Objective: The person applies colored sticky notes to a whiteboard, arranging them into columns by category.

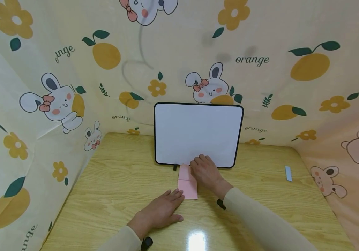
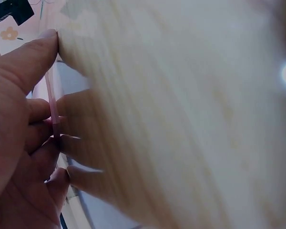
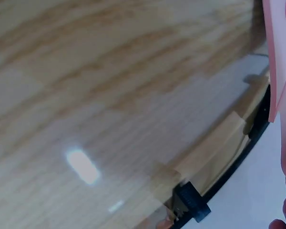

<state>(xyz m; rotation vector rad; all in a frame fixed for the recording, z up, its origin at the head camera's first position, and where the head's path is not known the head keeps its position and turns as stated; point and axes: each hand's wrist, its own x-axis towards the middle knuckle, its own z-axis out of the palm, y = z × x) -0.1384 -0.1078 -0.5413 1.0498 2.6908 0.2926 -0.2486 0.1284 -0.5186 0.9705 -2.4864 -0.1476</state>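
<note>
A pink folded paper lies on the table, with a crease line across its middle. My left hand rests flat beside it, its fairly straight fingertips on the paper's lower left edge and the thumb spread on the tabletop. At the upper right edge, my right hand holds the paper with curled fingers; its fingertips are hidden in the head view. The right wrist view shows the pink paper nearly edge-on, layers slightly apart. In the left wrist view it is a thin pink strip by the fingers.
Behind the paper stands a whiteboard with a black frame and a small black foot. A small light-blue strip lies on the wood-grain table at the right. Printed cloth walls surround the table.
</note>
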